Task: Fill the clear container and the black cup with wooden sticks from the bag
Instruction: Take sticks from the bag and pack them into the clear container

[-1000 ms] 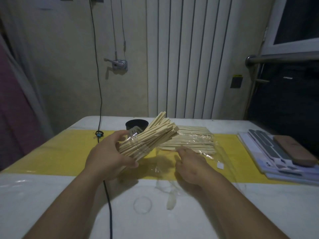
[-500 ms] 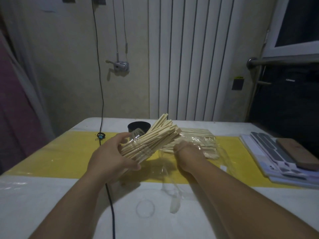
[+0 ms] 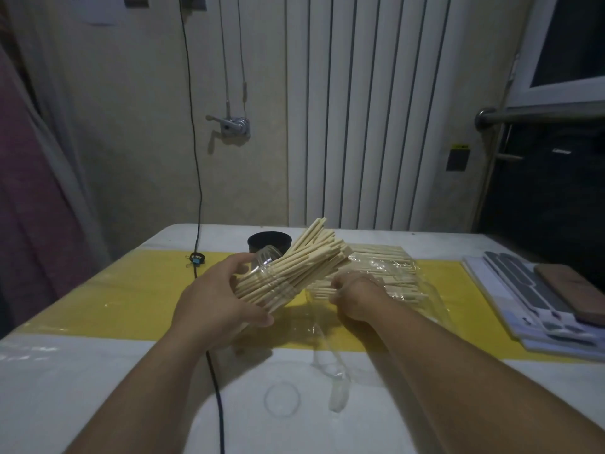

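— Pale wall and a white ribbed panel [image 3: 376, 109] are seen behind a white bench [image 3: 98, 371] crossed by one yellow strip [image 3: 114, 299]. What is counted there?

— Two hands, one clear container [image 3: 265, 256], one black cup [image 3: 268, 240] and one bag [image 3: 393, 276] are counted. The wooden sticks [image 3: 294, 267] are too many to be counted.

— How is the container held?

— It is gripped by the left hand [image 3: 212, 299], thumb on the near side and fingers over the far side. It is tilted above the yellow strip, mouth up and to the right. It is packed with wooden sticks, and their ends jut past the rim.

— And the cup?

— It is stood upright just behind the container, near the far edge of the bench. Its contents cannot be told.

— The bag?

— It is laid flat on the yellow strip, right of the container, and more sticks are seen through its clear plastic. The right hand [image 3: 358, 298] is placed at its near end with fingers curled down. Whether sticks or plastic are gripped cannot be told.

— What else is counted?

— One black cable [image 3: 216, 388] is run across the bench. One clear round disc [image 3: 282, 398] is laid on the near white part. One stack of sheets [image 3: 510, 309] is set at the right edge, with one brown flat thing [image 3: 569, 286] on top.

— Can any writing be read?

— One yellow label is seen on a small black square [image 3: 457, 157] on the wall, but its writing is too small to be read.
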